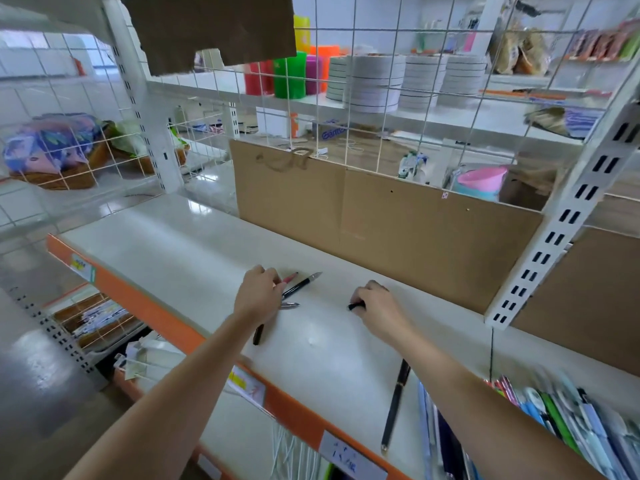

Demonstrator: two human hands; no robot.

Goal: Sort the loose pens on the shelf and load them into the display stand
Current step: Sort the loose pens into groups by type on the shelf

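A: Both arms are over the white shelf (pixel 194 251), reaching toward its middle. The left hand (pixel 258 294) is knuckles-up, fingers curled down onto a small cluster of pens.

B: What's under it?

A: A red pen (pixel 290 278) pokes out past the fingertips, pointing toward the back edge. Just beside it lies a black pen with a silver tip (pixel 302 285), angled the same way. A third pen with a silver end (pixel 290 305) sticks out sideways from under the palm, and a dark pen end (pixel 258 335) shows below the wrist, toward the orange front edge (pixel 152 299). Which of them the fingers truly grip, I cannot tell; they look gathered round the bunch.

B: And the other hand?

A: The right hand (pixel 375 303) is further along the shelf, well apart from the left. Its fingers are curled, and a short black object (pixel 356 306), likely a pen end or cap, shows at the thumb side, pinched there.

B: Anything loose nearer the front?

A: One long black pen (pixel 394 407) lies alone between the two forearms, running from mid-shelf toward the front edge. Beside it, under the right forearm, several blue and dark pens (pixel 434 434) lie in a row, and at the right end of the shelf is a blurred heap of packaged pens (pixel 568 414) in green, blue and white.

B: The back?

A: A brown cardboard sheet (pixel 398 216) stands along the back edge, against the wire grid (pixel 363 98).
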